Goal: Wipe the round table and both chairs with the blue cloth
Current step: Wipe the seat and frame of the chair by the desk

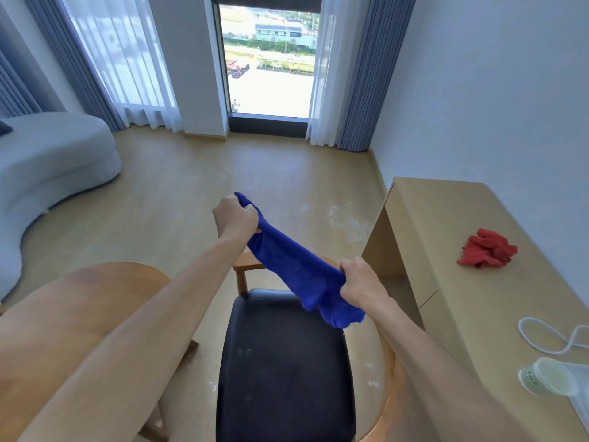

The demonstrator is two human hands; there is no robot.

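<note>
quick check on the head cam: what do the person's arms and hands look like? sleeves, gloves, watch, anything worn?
Both arms are bare along all that shows of them, from the frame's lower edge to the wrists; no sleeve shows. The left hand and right hand are ungloved. No watch, bracelet or ring shows on the sides facing the camera. No markings, straps or cables on either arm.

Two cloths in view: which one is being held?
The blue cloth, stretched between the left hand and right hand. The red cloth lies crumpled on the desk.
</note>
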